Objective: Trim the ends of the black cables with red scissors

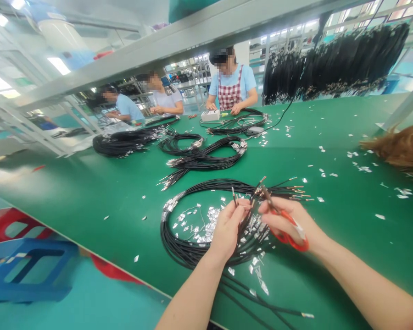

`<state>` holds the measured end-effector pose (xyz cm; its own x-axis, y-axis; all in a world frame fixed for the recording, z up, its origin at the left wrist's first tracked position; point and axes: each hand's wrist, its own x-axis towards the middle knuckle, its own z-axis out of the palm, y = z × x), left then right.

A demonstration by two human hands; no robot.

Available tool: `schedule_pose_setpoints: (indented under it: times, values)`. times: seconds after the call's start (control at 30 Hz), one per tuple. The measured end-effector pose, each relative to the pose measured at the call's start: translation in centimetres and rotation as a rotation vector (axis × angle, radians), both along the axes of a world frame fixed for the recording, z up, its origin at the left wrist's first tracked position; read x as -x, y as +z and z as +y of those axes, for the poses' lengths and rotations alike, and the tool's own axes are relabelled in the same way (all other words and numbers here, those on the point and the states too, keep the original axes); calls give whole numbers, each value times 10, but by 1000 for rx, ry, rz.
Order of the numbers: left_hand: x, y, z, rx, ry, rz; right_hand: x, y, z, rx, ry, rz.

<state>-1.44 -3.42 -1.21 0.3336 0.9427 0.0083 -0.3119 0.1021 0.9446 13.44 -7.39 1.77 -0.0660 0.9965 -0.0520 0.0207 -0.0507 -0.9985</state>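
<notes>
Black cables are gripped in my left hand (229,227), their stripped ends sticking up past my thumb and fingers. Red-handled scissors (289,233) sit in my right hand (292,217), with the blades pointing up beside those cable ends. Whether the blades touch a cable, I cannot tell. Under both hands lies a large coil of black cables (172,250), bound with clear wrap on its left side. Small silvery scraps (206,224) are heaped inside the coil. A loose cable end (306,315) points right near the front.
More cable bundles (209,160) lie farther back on the green table (124,197). Across it a co-worker (230,87) handles a white box (210,115); other people sit at left. Hanging cables (347,64) are at back right. Stools (30,270) stand by the table's left edge.
</notes>
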Motion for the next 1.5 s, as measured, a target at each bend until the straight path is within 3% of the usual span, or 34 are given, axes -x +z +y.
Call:
schedule_pose_setpoints:
  times: [0.1, 0.17, 0.3, 0.53, 0.73, 0.83, 0.97, 1.13, 1.23, 1.3, 1.5]
  values:
    - [-3, -3, -3, -77, 52, 77, 1, 4, 8, -185, -164, 35]
    - [-5, -4, -6, -74, -6, 128, 6, 5, 14, -229, -204, 106]
    - [-8, -5, -11, -18, -108, 146, 16, 4, 20, -223, -182, 108]
    - [-6, -9, -10, -5, -35, 165, 12, 3, 24, -212, -176, 80]
    - [3, 0, -2, 315, -301, -75, 9, 0, 24, -273, -70, 42]
    - [5, 3, 2, 381, -385, -114, 8, -3, 23, -269, -77, 50]
    - [3, -2, 1, 235, -217, -17, 9, -7, 24, -245, -139, 40]
    - [1, -8, -2, -260, 122, 401, 11, -10, 26, -169, -163, 22]
    - [1, -8, -2, -408, 196, 508, 12, -12, 26, -209, -137, 10]
    - [2, -7, 0, -314, 139, 459, 14, -14, 26, -264, -134, -6]
    - [5, -6, 7, 252, -215, 36, 17, -16, 23, -362, -140, -71]
